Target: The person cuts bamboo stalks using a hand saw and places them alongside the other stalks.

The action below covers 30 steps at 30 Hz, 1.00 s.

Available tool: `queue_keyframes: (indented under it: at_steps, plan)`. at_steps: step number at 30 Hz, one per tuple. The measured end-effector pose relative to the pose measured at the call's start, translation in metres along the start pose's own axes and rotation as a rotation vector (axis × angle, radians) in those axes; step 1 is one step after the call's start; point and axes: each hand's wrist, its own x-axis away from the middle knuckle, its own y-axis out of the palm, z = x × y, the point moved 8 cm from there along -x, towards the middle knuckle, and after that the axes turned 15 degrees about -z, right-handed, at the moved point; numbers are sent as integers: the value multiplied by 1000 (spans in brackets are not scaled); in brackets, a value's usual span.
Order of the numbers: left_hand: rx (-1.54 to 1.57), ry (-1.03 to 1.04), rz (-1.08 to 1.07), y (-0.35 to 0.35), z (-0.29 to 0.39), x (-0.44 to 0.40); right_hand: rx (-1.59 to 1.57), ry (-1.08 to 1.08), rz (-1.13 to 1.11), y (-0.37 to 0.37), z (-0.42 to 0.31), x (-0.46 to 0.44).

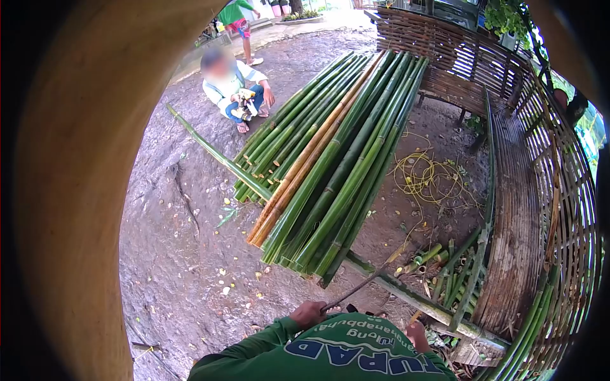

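Observation:
My left hand (309, 314), at the bottom centre, is closed around the near end of a long, thin dark rod or blade (352, 291). This slants up and right, past a thick green bamboo pole, towards a tan tip; its exact kind is unclear. My right hand (417, 335) is low beside my green shirt, fingers partly hidden, with a thin tan stick-like piece (415, 316) at it. Ahead lies a big stack of green bamboo poles (343, 165), with brown poles (311, 165) among them. Their cut ends face me, apart from my hands.
A person (229, 92) squats left of the stack; another person (238, 22) stands farther back. Tangled yellow rope (422, 178) lies on the muddy ground. A slatted bamboo bench (515, 209) runs along the right, with cut bamboo pieces (454, 276) beside it. One pole (216, 152) juts left.

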Motion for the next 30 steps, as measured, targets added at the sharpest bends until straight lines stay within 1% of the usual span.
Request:
queue_keyframes:
  at_steps: [2,5,8,9,11,14,17,20,21,24,27,30]
  plan:
    - [18,46,45,1,-5,-3,301,-61,-100,-9,-19,12]
    - [18,86,71,1,-8,-5,245,-66,-99,-23,-24,22]
    - [15,138,83,1,-10,-6,-209,108,-70,-43,-16,37]
    - [16,160,90,0,-10,-6,-247,87,-14,-54,-25,49]
    - [-16,220,111,-4,-6,-2,-307,48,102,-81,-48,79]
    - [2,264,110,-12,-5,5,-233,79,-26,-96,-89,85]
    - [12,263,113,-14,-13,9,-174,146,-14,-134,-135,112]
    - [19,264,100,-15,-27,15,-176,76,24,-77,-110,40]
    - [23,268,93,-16,-32,16,-179,110,-56,-80,-113,40]
    - [-14,245,104,-19,-49,20,-174,224,-36,-78,-114,53]
    - [-20,241,95,-33,-44,38,-221,327,-63,-37,-85,51]
    - [19,259,106,-36,-55,48,-248,358,-150,-30,-94,97]
